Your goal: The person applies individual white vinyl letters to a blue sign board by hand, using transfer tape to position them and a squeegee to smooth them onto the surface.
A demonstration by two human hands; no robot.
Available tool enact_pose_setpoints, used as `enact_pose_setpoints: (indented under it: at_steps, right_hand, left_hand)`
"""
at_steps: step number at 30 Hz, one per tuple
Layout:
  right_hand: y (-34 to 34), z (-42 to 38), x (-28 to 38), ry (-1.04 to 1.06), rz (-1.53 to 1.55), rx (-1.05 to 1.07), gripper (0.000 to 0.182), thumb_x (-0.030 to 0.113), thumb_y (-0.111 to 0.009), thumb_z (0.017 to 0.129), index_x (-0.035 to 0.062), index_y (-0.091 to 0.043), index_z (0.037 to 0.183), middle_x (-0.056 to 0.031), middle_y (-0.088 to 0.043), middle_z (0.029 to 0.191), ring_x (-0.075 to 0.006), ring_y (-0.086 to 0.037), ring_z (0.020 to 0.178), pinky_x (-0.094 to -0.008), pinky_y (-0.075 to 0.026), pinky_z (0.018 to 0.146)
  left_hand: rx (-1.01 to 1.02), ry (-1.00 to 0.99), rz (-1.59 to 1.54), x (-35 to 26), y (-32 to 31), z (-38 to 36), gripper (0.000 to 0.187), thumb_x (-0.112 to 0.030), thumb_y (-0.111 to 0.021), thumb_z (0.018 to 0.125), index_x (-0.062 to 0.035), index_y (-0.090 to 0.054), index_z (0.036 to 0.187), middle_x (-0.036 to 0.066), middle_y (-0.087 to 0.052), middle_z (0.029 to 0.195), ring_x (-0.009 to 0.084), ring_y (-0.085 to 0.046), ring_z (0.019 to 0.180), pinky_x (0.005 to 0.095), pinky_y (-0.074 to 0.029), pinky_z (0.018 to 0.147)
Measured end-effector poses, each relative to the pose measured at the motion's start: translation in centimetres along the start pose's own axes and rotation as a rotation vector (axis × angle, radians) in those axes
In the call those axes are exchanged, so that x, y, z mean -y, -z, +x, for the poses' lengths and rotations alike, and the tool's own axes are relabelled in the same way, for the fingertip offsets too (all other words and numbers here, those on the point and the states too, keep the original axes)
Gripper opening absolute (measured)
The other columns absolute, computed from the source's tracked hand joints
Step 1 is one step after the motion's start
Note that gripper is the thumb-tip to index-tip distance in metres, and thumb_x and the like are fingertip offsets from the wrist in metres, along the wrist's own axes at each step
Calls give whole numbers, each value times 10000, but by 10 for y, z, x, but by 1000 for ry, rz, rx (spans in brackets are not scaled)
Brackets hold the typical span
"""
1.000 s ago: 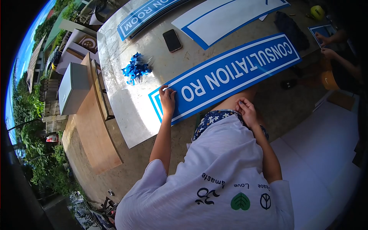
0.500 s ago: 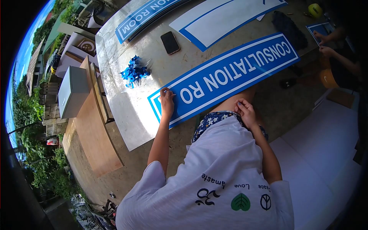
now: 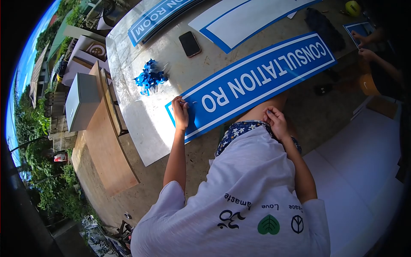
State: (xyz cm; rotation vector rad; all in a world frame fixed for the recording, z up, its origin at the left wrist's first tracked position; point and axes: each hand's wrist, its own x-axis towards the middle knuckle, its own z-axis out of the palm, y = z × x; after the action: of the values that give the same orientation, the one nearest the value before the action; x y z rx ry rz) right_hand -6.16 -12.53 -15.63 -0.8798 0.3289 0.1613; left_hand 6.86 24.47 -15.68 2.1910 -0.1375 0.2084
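Blue sign [image 3: 252, 81] lying flat across the worktop [image 3: 141, 115], left end nearest. Left hand [image 3: 180, 113] on that end, grip pinched on something too small to tell. Right hand [image 3: 276, 122] curled closed near the sign's lower edge, contents unclear.

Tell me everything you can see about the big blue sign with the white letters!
The blue sign is a long flat board with a white border and white letters reading CONSULTATION RO; the rest is unfinished. It lies slanting across the shiny metal sheet and past its edge. The left hand presses on its blank end, pinching something thin. The right hand stays near the lower edge.
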Motion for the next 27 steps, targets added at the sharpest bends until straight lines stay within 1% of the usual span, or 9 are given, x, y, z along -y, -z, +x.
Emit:
enact_pose_setpoints:
  at_steps: [2,3,5,8,12,14,17,20,27]
  right_hand:
    - [0,-2,0,0,-4,-3,149,115,-485,998,14,-589,1030,-16,-554,788,-85,-565,748,-262,-524,792]
    - [-1,-3,0,-2,0,-3,148,114,-485,998,15,-589,1030,-16,-554,789,-85,-564,748,-263,-523,790]
    - [-1,-2,1,3,-1,-2,146,114,-485,998,16,-588,1031,-16,-554,790,-85,-563,748,-263,-523,788]
    - [-1,-3,1,4,1,-24,143,113,-486,997,18,-588,1030,-15,-553,791,-85,-563,750,-263,-524,790]
    - [-1,-3,0,-4,-5,-12,136,112,-493,994,20,-589,1025,-14,-552,801,-86,-559,749,-256,-514,786]
    - [-1,-2,0,1,3,-16,134,112,-496,993,20,-588,1023,-13,-552,803,-86,-558,749,-253,-509,783]
    - [0,-5,-1,-8,-11,-26,131,112,-500,992,21,-589,1022,-13,-553,808,-85,-558,752,-252,-509,784]
    - [0,-4,0,1,0,-14,131,114,-502,992,22,-590,1022,-12,-555,808,-84,-562,754,-250,-511,781]
    - [0,-4,0,3,10,-14,138,128,-506,993,23,-592,1020,-12,-558,799,-81,-565,745,-252,-517,784]
  left_hand:
    - [25,-30,38,0,-2,1,84,43,-592,866,19,-553,936,150,-488,1211,192,-538,825,283,-471,715]
    - [26,-29,36,-1,-4,0,84,43,-592,866,19,-553,936,150,-488,1211,192,-538,825,283,-471,715]
    - [85,36,114,-7,-9,3,99,6,-654,843,3,-596,923,147,-490,1203,192,-541,827,283,-476,687]
    - [97,-6,170,-8,-12,3,105,-19,-702,814,-6,-631,892,143,-493,1197,198,-553,823,292,-483,668]
    - [76,-42,208,2,-15,2,93,-9,-700,808,11,-637,873,147,-496,1189,227,-588,874,313,-507,693]
    - [75,-53,200,5,-18,4,89,15,-676,814,23,-633,891,157,-498,1187,265,-606,948,337,-527,732]
    - [98,-85,225,2,-18,5,87,41,-651,813,27,-631,896,165,-497,1180,291,-608,987,358,-541,762]
    - [137,-109,216,-2,-16,6,99,53,-638,805,22,-631,899,166,-499,1167,296,-613,961,355,-549,764]
    - [201,-103,169,11,-11,11,96,48,-629,799,16,-630,889,160,-498,1143,300,-603,971,356,-542,780]
